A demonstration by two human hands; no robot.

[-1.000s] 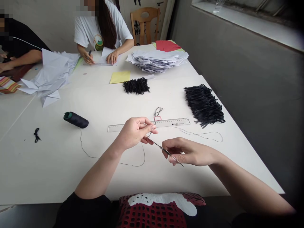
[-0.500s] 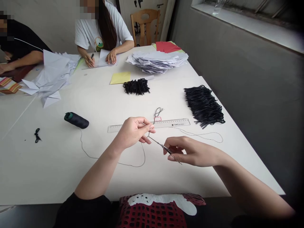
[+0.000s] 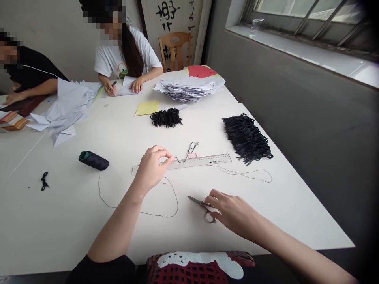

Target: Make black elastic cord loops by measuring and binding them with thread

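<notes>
My left hand (image 3: 152,167) pinches the end of a dark cord (image 3: 192,148), which runs right over the clear ruler (image 3: 220,159) and ends in a loop beyond it. A small red outline (image 3: 192,156) shows at the ruler's upper edge. My right hand (image 3: 229,209) is at the handles of the metal scissors (image 3: 197,200), low on the table, with its fingers on the finger rings. The scissors' blades look closed and point left. A black thread spool (image 3: 94,160) lies left of my left hand, its thin thread curving beneath my left forearm.
Black cord bundles lie at the centre (image 3: 166,117) and right (image 3: 247,138). A small knotted cord (image 3: 44,181) is at the left. Beyond are a yellow paper (image 3: 147,108), a white paper stack (image 3: 189,87) and two people at the far side.
My right hand has lowered the scissors to the table, away from my left hand, and the blades have closed. My left hand has shifted slightly left, with the cord stretching from its fingertips. The view has tilted up.
</notes>
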